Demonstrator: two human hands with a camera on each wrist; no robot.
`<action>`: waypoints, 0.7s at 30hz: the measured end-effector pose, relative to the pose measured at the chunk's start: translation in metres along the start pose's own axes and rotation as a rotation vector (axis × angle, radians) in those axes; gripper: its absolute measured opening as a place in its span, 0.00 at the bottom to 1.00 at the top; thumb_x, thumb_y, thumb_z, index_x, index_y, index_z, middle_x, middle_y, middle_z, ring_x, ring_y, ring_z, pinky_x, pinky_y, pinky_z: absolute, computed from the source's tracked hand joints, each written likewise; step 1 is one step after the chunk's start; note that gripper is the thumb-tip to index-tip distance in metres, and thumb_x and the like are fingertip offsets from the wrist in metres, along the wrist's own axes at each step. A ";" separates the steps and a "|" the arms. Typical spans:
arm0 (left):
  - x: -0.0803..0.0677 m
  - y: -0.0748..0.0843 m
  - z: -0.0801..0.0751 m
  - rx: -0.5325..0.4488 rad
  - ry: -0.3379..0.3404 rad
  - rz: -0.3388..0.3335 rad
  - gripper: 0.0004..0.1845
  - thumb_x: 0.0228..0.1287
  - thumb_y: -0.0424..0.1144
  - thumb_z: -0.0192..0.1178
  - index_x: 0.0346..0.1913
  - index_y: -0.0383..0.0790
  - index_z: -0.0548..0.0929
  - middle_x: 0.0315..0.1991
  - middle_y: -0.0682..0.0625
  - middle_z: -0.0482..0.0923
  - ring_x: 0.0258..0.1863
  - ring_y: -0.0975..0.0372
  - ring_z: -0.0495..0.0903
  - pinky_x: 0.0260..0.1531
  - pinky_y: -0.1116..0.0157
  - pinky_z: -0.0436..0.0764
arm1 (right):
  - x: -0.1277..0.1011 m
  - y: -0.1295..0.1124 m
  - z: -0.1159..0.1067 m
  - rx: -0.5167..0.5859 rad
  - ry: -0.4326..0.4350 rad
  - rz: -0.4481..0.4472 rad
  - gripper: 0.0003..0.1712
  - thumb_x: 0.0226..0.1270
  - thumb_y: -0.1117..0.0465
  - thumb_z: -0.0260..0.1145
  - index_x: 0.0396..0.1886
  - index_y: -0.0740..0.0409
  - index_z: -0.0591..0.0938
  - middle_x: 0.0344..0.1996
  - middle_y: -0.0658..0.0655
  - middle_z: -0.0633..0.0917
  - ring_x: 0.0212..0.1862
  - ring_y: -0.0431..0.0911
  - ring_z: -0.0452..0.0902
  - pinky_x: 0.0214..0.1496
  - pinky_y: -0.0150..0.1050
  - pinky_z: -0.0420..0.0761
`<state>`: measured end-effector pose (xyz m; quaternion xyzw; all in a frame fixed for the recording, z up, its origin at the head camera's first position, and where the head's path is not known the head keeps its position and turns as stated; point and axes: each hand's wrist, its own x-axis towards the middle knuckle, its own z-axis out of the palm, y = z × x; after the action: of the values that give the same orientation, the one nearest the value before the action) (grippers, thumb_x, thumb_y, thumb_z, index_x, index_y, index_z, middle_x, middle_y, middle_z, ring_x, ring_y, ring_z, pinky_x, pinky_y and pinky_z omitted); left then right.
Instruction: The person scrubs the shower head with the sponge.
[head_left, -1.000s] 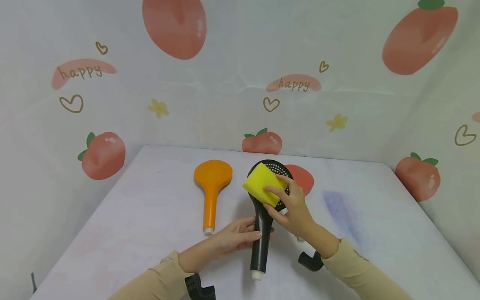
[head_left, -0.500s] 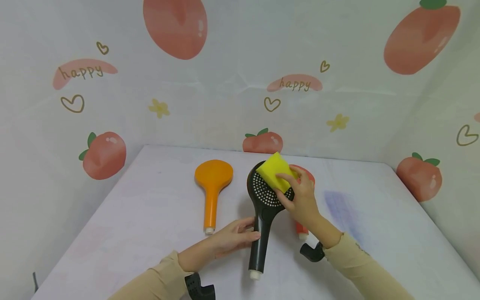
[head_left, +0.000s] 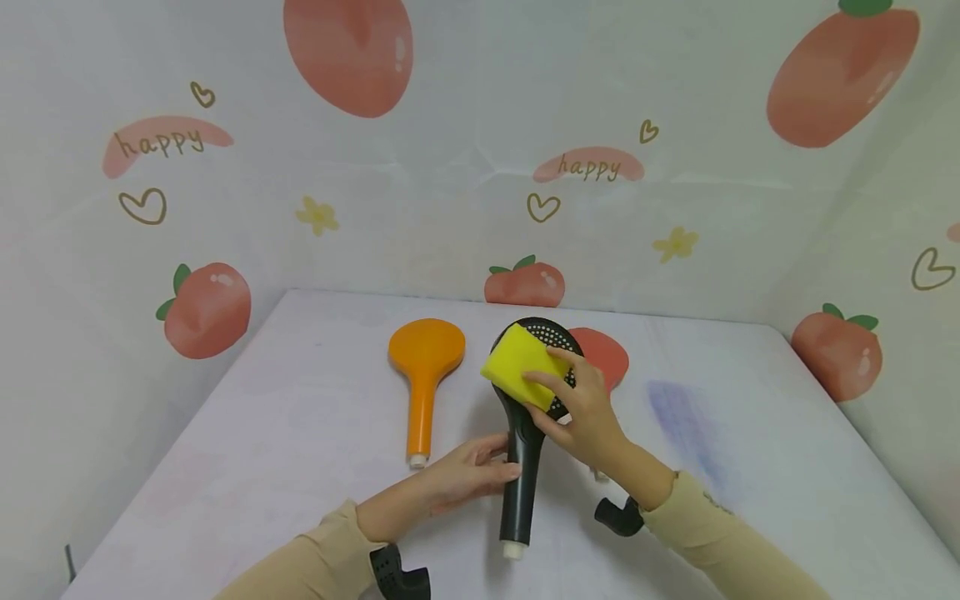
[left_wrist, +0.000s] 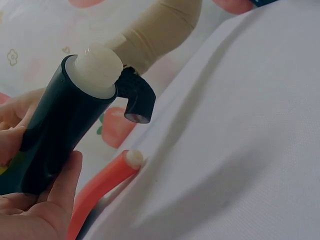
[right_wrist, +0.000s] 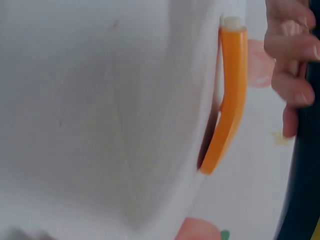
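Note:
A black shower head is held tilted above the table, its perforated face turned up. My left hand grips its handle; in the left wrist view the fingers curl round the black handle with its white end cap. My right hand pinches a yellow sponge and presses it on the left part of the face. An orange shower head lies face down to the left, its handle showing in the right wrist view.
A red shower head lies behind my right hand, mostly hidden; its handle shows in the left wrist view. The white table is enclosed by fruit-patterned cloth walls. A faint blue stain marks the table's right side.
The sponge slid up and right across the black face half a second ago, then back down and left to where it is now. My left hand kept its grip on the handle.

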<state>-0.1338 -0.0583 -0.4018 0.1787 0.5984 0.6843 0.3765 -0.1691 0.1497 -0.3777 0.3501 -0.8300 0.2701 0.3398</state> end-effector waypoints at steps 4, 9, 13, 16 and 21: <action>-0.001 0.000 0.000 0.009 0.011 -0.001 0.38 0.63 0.46 0.59 0.70 0.33 0.56 0.70 0.39 0.57 0.57 0.59 0.73 0.62 0.57 0.72 | 0.001 0.007 -0.005 -0.021 0.017 0.039 0.24 0.45 0.64 0.73 0.46 0.53 0.79 0.53 0.70 0.72 0.54 0.61 0.69 0.47 0.58 0.67; -0.002 0.000 0.000 0.008 0.010 0.008 0.38 0.64 0.45 0.58 0.70 0.31 0.55 0.70 0.38 0.57 0.58 0.59 0.73 0.62 0.57 0.73 | 0.003 0.023 -0.011 -0.043 0.070 0.193 0.22 0.48 0.66 0.71 0.46 0.56 0.79 0.54 0.71 0.71 0.56 0.63 0.66 0.50 0.58 0.63; -0.002 0.000 0.000 0.006 0.009 0.015 0.37 0.64 0.44 0.58 0.70 0.31 0.56 0.69 0.38 0.58 0.57 0.60 0.74 0.61 0.58 0.73 | 0.001 0.025 -0.012 -0.011 0.084 0.240 0.22 0.48 0.67 0.71 0.46 0.57 0.79 0.54 0.72 0.69 0.57 0.63 0.64 0.50 0.56 0.61; -0.002 0.001 0.000 0.010 0.013 0.013 0.37 0.64 0.44 0.58 0.70 0.32 0.56 0.69 0.39 0.59 0.55 0.61 0.74 0.61 0.58 0.74 | -0.002 0.018 -0.010 0.017 0.058 0.200 0.23 0.47 0.66 0.71 0.46 0.55 0.79 0.54 0.71 0.70 0.56 0.62 0.64 0.52 0.59 0.62; 0.000 0.002 0.001 0.012 0.027 0.003 0.35 0.64 0.44 0.58 0.70 0.35 0.58 0.69 0.41 0.60 0.57 0.60 0.73 0.61 0.58 0.73 | -0.008 0.002 -0.003 0.016 0.016 0.061 0.17 0.55 0.59 0.68 0.47 0.52 0.80 0.54 0.69 0.71 0.55 0.61 0.66 0.50 0.59 0.66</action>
<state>-0.1338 -0.0580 -0.3998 0.1728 0.6073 0.6835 0.3662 -0.1651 0.1563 -0.3825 0.3250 -0.8354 0.2900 0.3353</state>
